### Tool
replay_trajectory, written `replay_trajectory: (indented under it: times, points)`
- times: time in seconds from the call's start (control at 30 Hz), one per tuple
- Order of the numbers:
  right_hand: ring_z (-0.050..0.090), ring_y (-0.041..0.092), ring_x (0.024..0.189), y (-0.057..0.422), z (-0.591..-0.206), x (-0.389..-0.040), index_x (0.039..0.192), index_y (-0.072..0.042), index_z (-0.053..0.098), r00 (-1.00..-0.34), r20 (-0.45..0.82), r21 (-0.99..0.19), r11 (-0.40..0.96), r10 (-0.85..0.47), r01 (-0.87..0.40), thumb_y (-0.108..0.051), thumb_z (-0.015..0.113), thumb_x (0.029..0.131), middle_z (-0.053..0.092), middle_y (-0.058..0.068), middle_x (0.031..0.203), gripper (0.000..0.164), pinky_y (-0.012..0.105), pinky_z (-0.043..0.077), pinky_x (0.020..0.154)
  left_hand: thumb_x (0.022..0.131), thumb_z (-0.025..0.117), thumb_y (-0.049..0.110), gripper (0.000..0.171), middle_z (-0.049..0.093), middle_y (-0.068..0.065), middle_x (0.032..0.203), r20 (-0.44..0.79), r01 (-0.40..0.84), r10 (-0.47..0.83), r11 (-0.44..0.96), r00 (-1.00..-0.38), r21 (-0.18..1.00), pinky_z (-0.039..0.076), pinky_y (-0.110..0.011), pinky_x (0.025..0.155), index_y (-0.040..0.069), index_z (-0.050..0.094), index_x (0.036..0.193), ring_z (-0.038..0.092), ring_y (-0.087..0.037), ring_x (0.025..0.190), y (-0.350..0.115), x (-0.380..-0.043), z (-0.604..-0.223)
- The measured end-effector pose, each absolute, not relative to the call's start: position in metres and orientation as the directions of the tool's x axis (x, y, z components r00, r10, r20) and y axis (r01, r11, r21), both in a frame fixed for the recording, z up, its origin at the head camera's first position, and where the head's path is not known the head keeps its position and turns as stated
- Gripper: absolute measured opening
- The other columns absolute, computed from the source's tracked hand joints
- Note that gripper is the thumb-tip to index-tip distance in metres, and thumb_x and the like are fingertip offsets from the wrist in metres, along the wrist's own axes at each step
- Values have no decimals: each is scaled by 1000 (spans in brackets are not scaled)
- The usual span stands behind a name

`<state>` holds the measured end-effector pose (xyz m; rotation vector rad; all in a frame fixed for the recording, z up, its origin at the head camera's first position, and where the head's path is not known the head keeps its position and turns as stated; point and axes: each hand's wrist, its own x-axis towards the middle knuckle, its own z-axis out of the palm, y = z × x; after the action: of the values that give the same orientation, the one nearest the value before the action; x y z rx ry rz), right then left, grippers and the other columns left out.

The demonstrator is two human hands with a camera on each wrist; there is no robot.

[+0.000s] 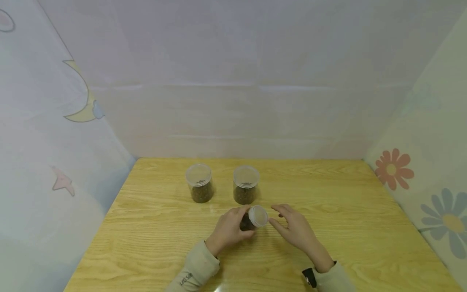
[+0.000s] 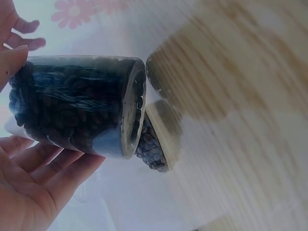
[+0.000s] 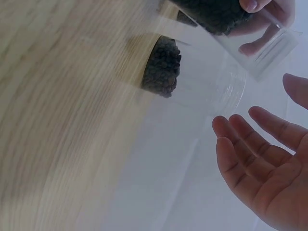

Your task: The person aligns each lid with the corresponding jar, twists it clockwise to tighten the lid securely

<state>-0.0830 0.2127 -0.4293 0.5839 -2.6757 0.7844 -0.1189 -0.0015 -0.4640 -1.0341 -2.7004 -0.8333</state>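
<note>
My left hand [image 1: 229,229] grips a clear jar of dark coffee beans [image 2: 72,103] round its side, thumb on one side and fingers on the other. The jar is tilted, its clear lid [image 1: 259,215] facing up and to the right. Just right of that lid, my right hand [image 1: 297,231] is held with its fingers apart, slightly bent, and nothing in them. In the right wrist view the palm and fingers [image 3: 260,144] are spread below the held jar's lidded end [image 3: 279,45].
Two more clear lidded jars, each partly filled with dark beans, stand upright behind the hands: a left jar [image 1: 202,191] and a right jar [image 1: 245,194]. They stand on a wooden table [image 1: 146,235]. Pale printed cloth [image 1: 237,113] hangs behind and at both sides.
</note>
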Motion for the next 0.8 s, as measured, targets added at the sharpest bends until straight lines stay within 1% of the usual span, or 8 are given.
replay_trajectory:
  times: [0.1, 0.33, 0.43, 0.63, 0.8]
  points:
    - [62, 25, 81, 218, -431, -82, 110, 2, 61, -880, 378, -442, 779, -288, -445, -18, 69, 81, 61, 15, 106, 37, 29, 51, 60, 71, 79, 29, 65, 61, -9, 109, 297, 642, 575, 618, -762, 454, 52, -35, 76, 4, 47, 122, 60, -24, 95, -1, -120, -464]
    - [62, 27, 82, 229, -435, -77, 109, 2, 61, -895, 362, -442, 798, -260, -410, -17, 71, 79, 61, 15, 107, 37, 32, 52, 60, 72, 78, 30, 65, 61, -6, 109, 279, 615, 556, 620, -783, 488, 51, -33, 77, 6, 47, 123, 60, -20, 95, 0, -120, -465]
    - [62, 27, 81, 234, -437, -74, 108, 3, 62, -898, 361, -440, 803, -252, -402, -17, 72, 78, 61, 16, 106, 37, 33, 52, 61, 71, 78, 30, 66, 61, -7, 108, 286, 615, 553, 615, -782, 494, 50, -33, 78, 4, 45, 123, 61, -20, 94, 1, -120, -466]
    - [62, 27, 81, 242, -440, -71, 107, 3, 62, -907, 348, -444, 811, -236, -381, -19, 72, 78, 62, 14, 104, 38, 34, 52, 62, 70, 79, 31, 69, 62, -10, 104, 313, 629, 552, 603, -773, 490, 51, -32, 74, 2, 43, 122, 62, -20, 90, 4, -121, -465]
    - [62, 27, 80, 245, -441, -69, 106, 3, 62, -904, 359, -443, 809, -234, -386, -17, 72, 78, 63, 14, 103, 37, 31, 52, 59, 71, 79, 29, 67, 62, -11, 105, 306, 618, 550, 573, -777, 538, 51, -32, 75, 2, 42, 121, 62, -21, 90, 9, -122, -464]
